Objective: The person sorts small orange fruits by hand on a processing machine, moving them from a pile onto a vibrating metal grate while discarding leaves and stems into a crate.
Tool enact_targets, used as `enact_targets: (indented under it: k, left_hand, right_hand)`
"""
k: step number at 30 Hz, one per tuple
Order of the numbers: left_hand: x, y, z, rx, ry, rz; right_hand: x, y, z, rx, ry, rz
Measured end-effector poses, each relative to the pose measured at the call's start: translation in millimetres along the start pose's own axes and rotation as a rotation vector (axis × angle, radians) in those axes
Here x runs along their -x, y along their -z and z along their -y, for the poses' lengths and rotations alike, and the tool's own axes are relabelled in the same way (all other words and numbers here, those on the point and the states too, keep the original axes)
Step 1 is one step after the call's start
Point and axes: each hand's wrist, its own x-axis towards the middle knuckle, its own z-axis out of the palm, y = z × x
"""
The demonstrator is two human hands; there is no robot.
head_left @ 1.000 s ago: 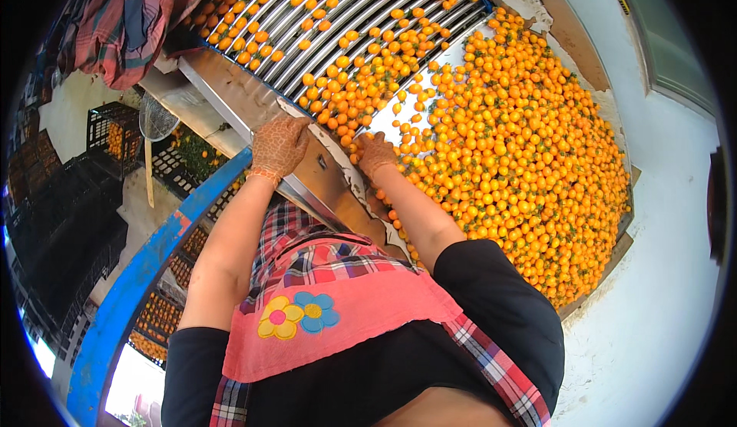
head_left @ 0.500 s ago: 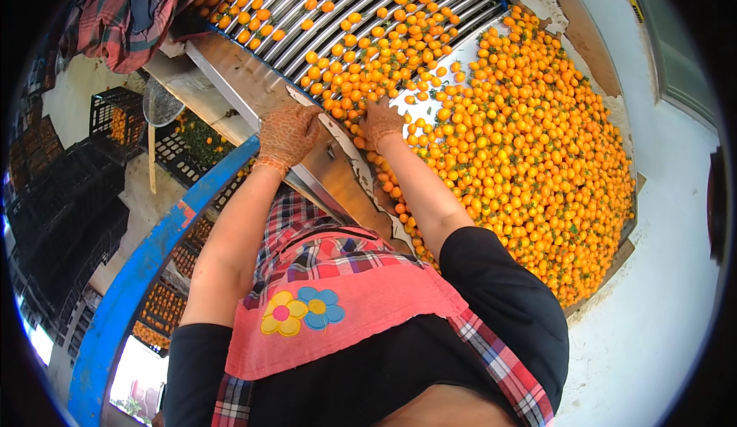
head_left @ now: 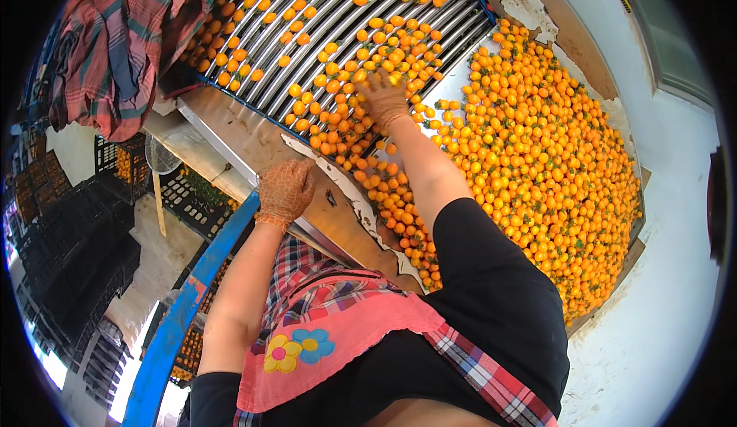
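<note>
Hundreds of fruit (head_left: pixel 545 181): small, orange, round to oval, heaped from the centre to the right of the frame with green bits among them; more lie on the rollers at upper centre, and a band of them stretches down past the right forearm.
Rollers (head_left: pixel 347 20): shiny metal bars set side by side, top centre; fruit crowds their lower part and lies more thinly toward the top.
Apron (head_left: pixel 345 321): pink bib and checked cloth, lower centre, over a black top.
Cloth (head_left: pixel 127 43): reddish plaid, bunched, upper left.
Bar (head_left: pixel 184 304): blue, scuffed, slanting through the lower left.
Ledge (head_left: pixel 242 134): brownish metal, left of centre, between rollers and apron.
Crate (head_left: pixel 192 211): black, slotted, left, near the bar, with greenery in it.
Right hand (head_left: pixel 383 100): patterned orange-brown glove, upper centre, palm down among fruit on the rollers, fingers spread; cannot tell whether it grips any.
Left hand (head_left: pixel 285 191): matching glove, left of centre, at the ledge, fingers curled in; cannot tell whether it has hold of anything.
Sieve (head_left: pixel 160 156): round mesh, pale handle, left, beside the crate.
Flowers (head_left: pixel 298 348): one yellow, one blue, on the bib.
</note>
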Motion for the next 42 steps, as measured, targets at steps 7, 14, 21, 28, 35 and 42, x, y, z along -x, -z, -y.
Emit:
enact_targets:
  k: [7, 14, 21, 28, 35, 42]
  left_hand:
    - [-6, 10, -5, 0.024, 0.009, -0.018]
    - [-8, 7, -7, 0.047, -0.022, -0.039]
    - [-7, 7, -9, 0.009, -0.021, -0.021]
    - [-4, 4, -4, 0.029, -0.028, -0.036]
    - [1, 1, -1, 0.034, -0.016, -0.069]
    - [-7, 10, -9, 0.031, 0.022, 0.009]
  right_hand:
    - [-32, -7, -106, -0.242, -0.526, -0.011]
    - [-81, -11, -91, -0.909, -0.544, -0.279]
    - [-33, -1, 63, -0.231, -0.162, -0.047]
    - [28, -56, 74, -0.246, 0.352, -0.172]
    - [16, -2, -16, -0.056, 0.063, 0.266]
    - [-53, -18, -63, -0.982, -0.738, -0.275]
